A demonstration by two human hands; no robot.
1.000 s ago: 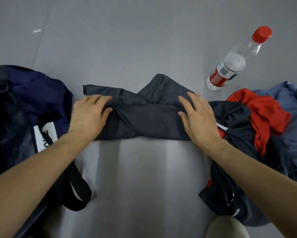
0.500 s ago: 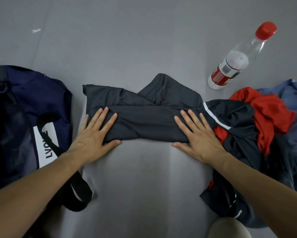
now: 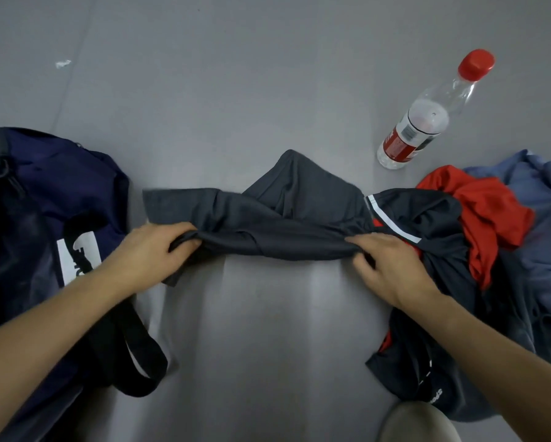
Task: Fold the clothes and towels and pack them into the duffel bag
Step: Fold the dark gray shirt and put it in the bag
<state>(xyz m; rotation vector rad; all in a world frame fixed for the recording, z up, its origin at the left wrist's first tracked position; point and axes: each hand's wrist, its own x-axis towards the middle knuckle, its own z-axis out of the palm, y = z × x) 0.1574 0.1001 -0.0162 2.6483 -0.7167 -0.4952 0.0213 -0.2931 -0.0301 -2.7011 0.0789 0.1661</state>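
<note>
- Grey floor [image 3: 267, 74] fills the view. There's wide open room on the far side, and a bare stretch on the near side between the two forearms.
- Navy duffel bag [image 3: 60, 193] sits at the left edge, partly cut off by the frame. Its black strap [image 3: 133, 339] loops out onto the floor towards the middle, and a white label [image 3: 76, 260] shows on its side.
- On the right is a heap of unfolded clothes: a blue garment [image 3: 542, 244] runs out of frame, a red garment [image 3: 491, 218] lies on it, and a navy garment with a white stripe [image 3: 433, 212] spills down to the near edge.
- And here's the dark grey garment [image 3: 286, 224], centre floor between bag and heap. It's a long band lying left to right, with a peak of cloth pointing away. Its left end lies flat just beside the bag. Its right end touches the navy garment. Its near edge is gathered into creases at both ends.
- Left hand [image 3: 153, 250] is curled tight round the near left corner of the grey garment, with cloth bunched in the fist.
- Right hand [image 3: 385, 266] pinches the near right corner, where the grey cloth meets the navy stripe.
- A clear plastic bottle [image 3: 427, 119] with a red cap [image 3: 477, 63] stands well clear beyond the heap.
- A tiny white scrap [image 3: 63, 63] lies far left.
</note>
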